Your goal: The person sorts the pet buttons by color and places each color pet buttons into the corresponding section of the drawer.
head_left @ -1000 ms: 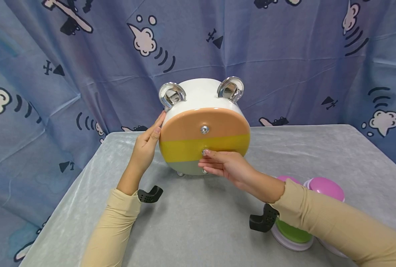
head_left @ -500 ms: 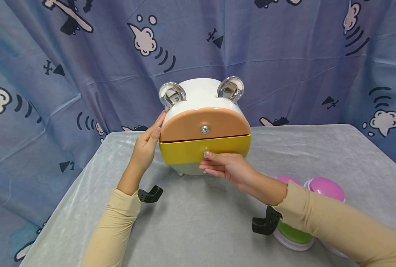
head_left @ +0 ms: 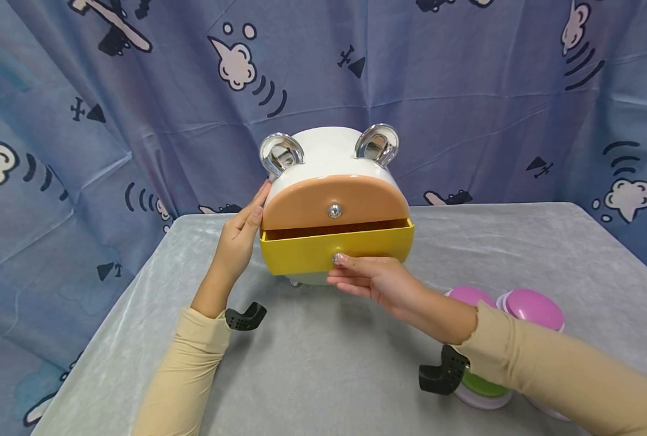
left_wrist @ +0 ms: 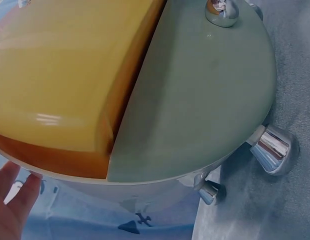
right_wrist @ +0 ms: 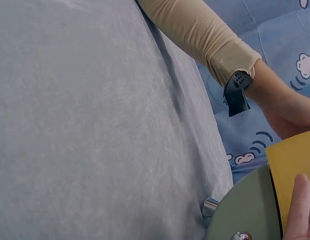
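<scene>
A small rounded white drawer cabinet (head_left: 328,148) with silver ears and short chrome feet (left_wrist: 272,150) stands on the table. Its front has an orange top drawer (head_left: 301,206), a yellow middle drawer (head_left: 296,254) and a grey-green bottom drawer (left_wrist: 205,90). The yellow drawer sticks out partway, its dark inside showing as a strip. My right hand (head_left: 380,278) pinches the yellow drawer's silver knob (head_left: 336,258) between thumb and finger, the other fingers held below. Against the cabinet's left side my left hand (head_left: 238,239) rests with extended fingers.
Pink-topped round objects (head_left: 534,307) and a green one (head_left: 485,385) sit at the right, partly hidden under my right forearm. A grey cloth covers the table (head_left: 301,363). Behind it hangs a blue patterned curtain (head_left: 312,72).
The yellow drawer was flush at first and has slid out toward me, with my right hand moving back on its knob. My left hand has stayed in place.
</scene>
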`<state>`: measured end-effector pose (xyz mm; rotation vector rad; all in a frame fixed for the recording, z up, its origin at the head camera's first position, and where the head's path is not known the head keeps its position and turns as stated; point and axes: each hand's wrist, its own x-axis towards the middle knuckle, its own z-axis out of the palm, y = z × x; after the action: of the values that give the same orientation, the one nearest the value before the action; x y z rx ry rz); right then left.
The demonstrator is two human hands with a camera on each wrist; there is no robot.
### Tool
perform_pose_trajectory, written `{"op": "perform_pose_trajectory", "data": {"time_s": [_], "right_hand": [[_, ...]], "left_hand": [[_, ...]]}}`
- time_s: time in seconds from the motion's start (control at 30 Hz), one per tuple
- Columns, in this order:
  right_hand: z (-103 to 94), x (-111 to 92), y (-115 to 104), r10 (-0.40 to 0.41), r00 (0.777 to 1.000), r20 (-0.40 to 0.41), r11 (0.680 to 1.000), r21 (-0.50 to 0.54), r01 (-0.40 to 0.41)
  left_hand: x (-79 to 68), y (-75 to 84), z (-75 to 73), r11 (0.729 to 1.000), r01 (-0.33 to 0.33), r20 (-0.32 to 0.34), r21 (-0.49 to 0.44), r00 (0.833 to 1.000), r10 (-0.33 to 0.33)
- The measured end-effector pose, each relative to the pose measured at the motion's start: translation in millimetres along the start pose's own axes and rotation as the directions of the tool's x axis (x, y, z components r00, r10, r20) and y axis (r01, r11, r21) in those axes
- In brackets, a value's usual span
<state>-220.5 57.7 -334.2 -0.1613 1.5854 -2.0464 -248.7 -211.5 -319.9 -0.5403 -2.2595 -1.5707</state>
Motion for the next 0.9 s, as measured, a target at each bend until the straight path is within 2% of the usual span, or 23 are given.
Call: {"op": "perform_pose_trajectory", "data": {"time_s": [0.9], "right_hand": [[4.1,-22.0,4.1,0.036,0.999,0.022,0.998,-0.055,-0.035]], "left_hand": [[2.3,0.0,-1.3,1.000,-0.015,-0.005,0.023,1.000,0.015]]}}
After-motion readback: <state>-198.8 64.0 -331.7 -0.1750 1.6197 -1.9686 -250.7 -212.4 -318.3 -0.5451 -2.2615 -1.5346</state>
